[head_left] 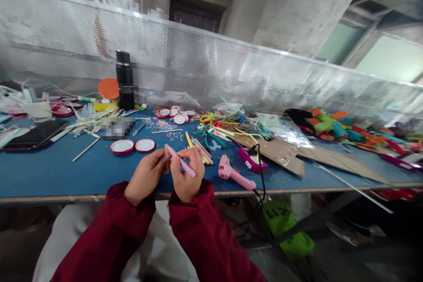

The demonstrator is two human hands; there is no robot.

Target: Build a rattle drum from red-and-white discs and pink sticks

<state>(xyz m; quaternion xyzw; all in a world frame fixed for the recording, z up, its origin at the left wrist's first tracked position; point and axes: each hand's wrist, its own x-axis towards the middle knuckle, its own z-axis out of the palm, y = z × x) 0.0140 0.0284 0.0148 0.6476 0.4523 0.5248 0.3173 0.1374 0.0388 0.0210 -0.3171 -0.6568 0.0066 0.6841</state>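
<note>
My right hand (189, 176) grips a pink marker pen (185, 165) that slants up toward my left fingertips. My left hand (148, 175) is closed in a pinch beside the pen's upper end, on a small tan piece (166, 149) too small to make out. Both hands are raised over the table's front edge, almost touching. Just behind them lie two white jar lids with red rims, one lid (145, 145) next to the other (122, 146). More marker pens (203, 152) rest to the right of my right hand.
A pink glue gun (236, 175) with a black cord lies at right, near a purple box (252, 160). Cardboard (274, 154), pipe cleaners (228, 123), wooden sticks (86, 149), a phone (35, 135) and a black bottle (124, 81) are spread along the blue table (99, 176).
</note>
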